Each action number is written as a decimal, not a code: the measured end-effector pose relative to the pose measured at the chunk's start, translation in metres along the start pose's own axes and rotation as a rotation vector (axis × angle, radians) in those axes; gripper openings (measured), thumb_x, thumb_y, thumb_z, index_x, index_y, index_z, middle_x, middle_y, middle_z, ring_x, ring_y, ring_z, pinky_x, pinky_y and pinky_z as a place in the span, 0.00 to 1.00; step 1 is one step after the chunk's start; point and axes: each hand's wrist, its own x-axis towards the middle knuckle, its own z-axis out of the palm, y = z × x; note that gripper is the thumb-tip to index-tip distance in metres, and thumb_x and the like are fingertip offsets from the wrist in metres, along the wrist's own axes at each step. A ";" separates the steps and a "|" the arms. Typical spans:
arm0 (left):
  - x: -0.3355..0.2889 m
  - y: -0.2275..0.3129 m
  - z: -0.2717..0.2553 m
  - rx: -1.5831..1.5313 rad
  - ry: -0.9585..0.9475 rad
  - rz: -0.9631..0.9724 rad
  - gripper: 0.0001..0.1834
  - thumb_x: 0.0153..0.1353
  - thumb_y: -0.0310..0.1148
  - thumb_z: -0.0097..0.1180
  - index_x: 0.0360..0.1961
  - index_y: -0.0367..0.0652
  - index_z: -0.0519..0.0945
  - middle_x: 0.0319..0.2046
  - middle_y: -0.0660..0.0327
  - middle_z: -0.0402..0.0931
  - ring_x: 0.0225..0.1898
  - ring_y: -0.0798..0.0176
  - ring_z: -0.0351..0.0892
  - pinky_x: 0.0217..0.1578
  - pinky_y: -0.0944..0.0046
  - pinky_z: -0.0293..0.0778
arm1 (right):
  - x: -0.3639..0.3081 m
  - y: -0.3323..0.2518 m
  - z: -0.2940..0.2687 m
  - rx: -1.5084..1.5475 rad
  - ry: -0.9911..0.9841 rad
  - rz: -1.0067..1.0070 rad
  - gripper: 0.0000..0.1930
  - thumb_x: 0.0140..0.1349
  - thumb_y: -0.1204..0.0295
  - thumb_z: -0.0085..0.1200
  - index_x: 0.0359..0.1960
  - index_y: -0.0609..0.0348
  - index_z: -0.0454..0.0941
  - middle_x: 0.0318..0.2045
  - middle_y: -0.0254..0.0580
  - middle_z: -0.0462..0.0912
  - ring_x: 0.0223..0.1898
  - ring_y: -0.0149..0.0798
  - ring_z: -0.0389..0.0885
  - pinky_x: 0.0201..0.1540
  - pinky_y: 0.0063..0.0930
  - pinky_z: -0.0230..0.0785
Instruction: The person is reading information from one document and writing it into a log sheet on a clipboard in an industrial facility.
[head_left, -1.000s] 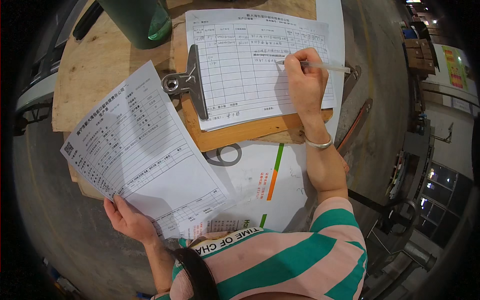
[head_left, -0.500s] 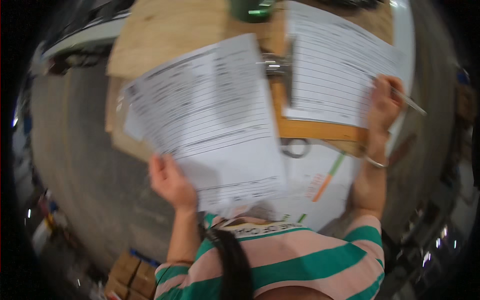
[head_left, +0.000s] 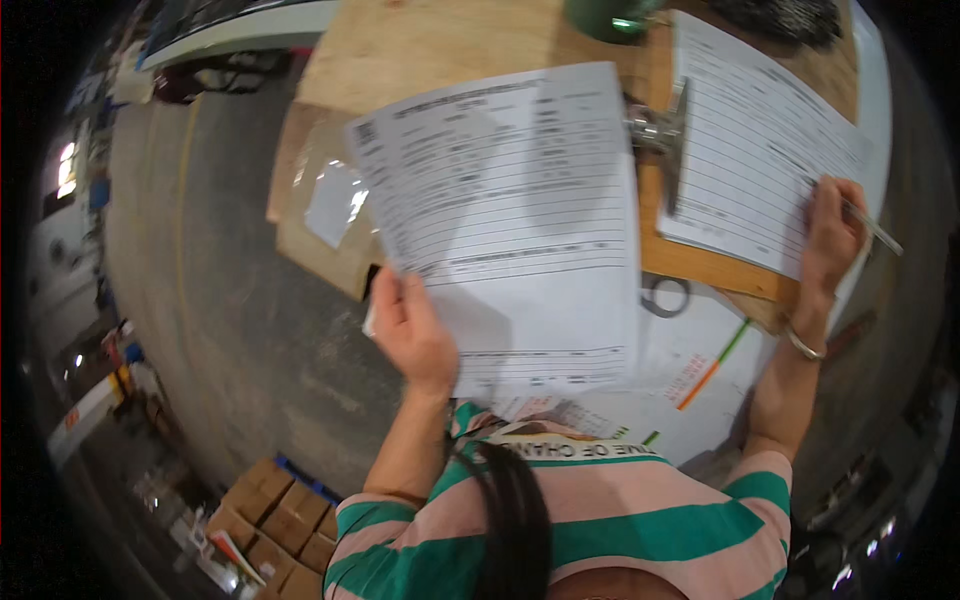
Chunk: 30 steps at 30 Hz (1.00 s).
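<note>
Far left, beyond the bare concrete floor (head_left: 260,300), a stack of brown cartons (head_left: 280,525) sits near the lower edge, apart from the work. On the left end of the wooden table (head_left: 420,50) lies a flat clear plastic sleeve (head_left: 330,200) with a pale sheet inside. Just right of it the left hand (head_left: 410,335) holds up a printed form (head_left: 510,220); its fingers pinch the sheet's lower left edge, thumb on the front, the rest hidden behind the paper. The form is lifted off the table and tilted toward the person, covering the left part of the wooden clipboard (head_left: 700,265). Under its metal clip (head_left: 660,130) lies a second ruled sheet (head_left: 760,150) on the right side of the table, flat, with more loose papers (head_left: 700,380) beneath and nearer the person. The right hand (head_left: 830,240) rests on that sheet's right edge, fingers closed around a pen (head_left: 875,228) whose tip I cannot make out. Whether the rows are filled in is too blurred to tell; judging from the pose, copying or checking entries from the held form to the clipped sheet looks partway along, with the hand low on the page. A dark green vessel (head_left: 605,15) stands at the far edge.
</note>
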 end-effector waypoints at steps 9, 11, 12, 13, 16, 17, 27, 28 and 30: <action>0.001 -0.006 -0.010 -0.070 0.012 -0.013 0.12 0.61 0.27 0.41 0.43 0.29 0.67 0.35 0.59 0.71 0.34 0.71 0.67 0.37 0.75 0.64 | -0.003 -0.003 0.011 -0.094 0.045 -0.143 0.04 0.50 0.79 0.50 0.21 0.62 0.69 0.16 0.27 0.70 0.21 0.20 0.65 0.22 0.15 0.59; 0.001 -0.003 -0.006 -0.049 0.018 -0.014 0.13 0.62 0.28 0.39 0.43 0.29 0.67 0.35 0.58 0.72 0.34 0.71 0.67 0.37 0.75 0.64 | -0.005 -0.010 0.011 -0.112 0.012 -0.088 0.05 0.50 0.77 0.51 0.21 0.63 0.69 0.14 0.28 0.70 0.19 0.21 0.65 0.21 0.16 0.59; 0.001 -0.003 -0.005 -0.054 0.013 -0.015 0.13 0.62 0.28 0.39 0.43 0.29 0.67 0.35 0.58 0.72 0.34 0.71 0.67 0.37 0.75 0.64 | -0.005 -0.010 0.009 -0.116 0.017 -0.090 0.05 0.50 0.77 0.51 0.21 0.63 0.69 0.14 0.28 0.70 0.19 0.21 0.65 0.21 0.16 0.59; 0.000 -0.003 -0.004 -0.039 0.017 -0.011 0.13 0.62 0.28 0.39 0.43 0.29 0.67 0.35 0.58 0.72 0.34 0.72 0.67 0.37 0.75 0.64 | -0.004 -0.010 0.009 -0.125 0.016 -0.085 0.05 0.50 0.76 0.51 0.21 0.63 0.69 0.14 0.29 0.70 0.19 0.21 0.65 0.21 0.16 0.60; -0.001 -0.003 -0.004 -0.014 0.020 -0.006 0.13 0.62 0.28 0.39 0.42 0.29 0.67 0.35 0.59 0.72 0.33 0.72 0.66 0.36 0.75 0.63 | -0.003 -0.010 0.008 -0.159 0.013 -0.097 0.06 0.51 0.75 0.51 0.21 0.63 0.69 0.14 0.30 0.71 0.19 0.21 0.66 0.22 0.17 0.60; -0.001 -0.003 -0.004 -0.006 0.019 -0.006 0.13 0.62 0.28 0.39 0.42 0.29 0.67 0.34 0.59 0.72 0.33 0.72 0.66 0.35 0.75 0.63 | -0.003 -0.010 0.008 -0.186 0.009 -0.114 0.06 0.51 0.75 0.51 0.21 0.63 0.69 0.14 0.30 0.71 0.19 0.21 0.66 0.22 0.17 0.60; 0.000 -0.004 -0.007 -0.027 0.013 -0.015 0.13 0.62 0.28 0.39 0.43 0.29 0.68 0.35 0.59 0.72 0.34 0.72 0.67 0.37 0.75 0.63 | -0.004 -0.011 0.010 -0.192 0.019 -0.083 0.06 0.51 0.75 0.50 0.21 0.63 0.69 0.14 0.30 0.70 0.18 0.21 0.65 0.21 0.18 0.60; 0.000 -0.003 -0.006 -0.011 0.018 -0.015 0.13 0.62 0.28 0.39 0.43 0.29 0.68 0.36 0.58 0.72 0.35 0.71 0.67 0.38 0.75 0.63 | -0.004 -0.010 0.009 -0.173 0.021 -0.087 0.06 0.51 0.75 0.50 0.21 0.63 0.69 0.14 0.30 0.70 0.18 0.21 0.65 0.21 0.18 0.59; 0.001 -0.002 -0.005 0.004 0.023 -0.015 0.13 0.62 0.28 0.39 0.43 0.29 0.68 0.37 0.58 0.72 0.35 0.71 0.67 0.39 0.75 0.63 | -0.004 -0.010 0.010 -0.154 0.022 -0.091 0.06 0.51 0.75 0.50 0.21 0.63 0.69 0.14 0.30 0.70 0.18 0.21 0.65 0.21 0.18 0.59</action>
